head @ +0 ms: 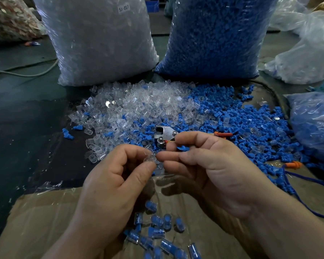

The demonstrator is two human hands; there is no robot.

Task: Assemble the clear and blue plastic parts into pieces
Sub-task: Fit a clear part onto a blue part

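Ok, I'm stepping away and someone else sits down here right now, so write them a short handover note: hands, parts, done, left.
Left hand pinches a small clear plastic cap at its fingertips.
Right hand pinches a small blue plastic plug; the two parts are close, not yet joined.
Loose clear caps lie ahead to the left, loose blue plugs ahead to the right, on the dark tabletop; a clear-parts bag and a blue-parts bag stand behind.
Done: a small batch of assembled clear-and-blue pieces on the brown cardboard sheet nearest the body.
Left: join this pair, then work through both piles.
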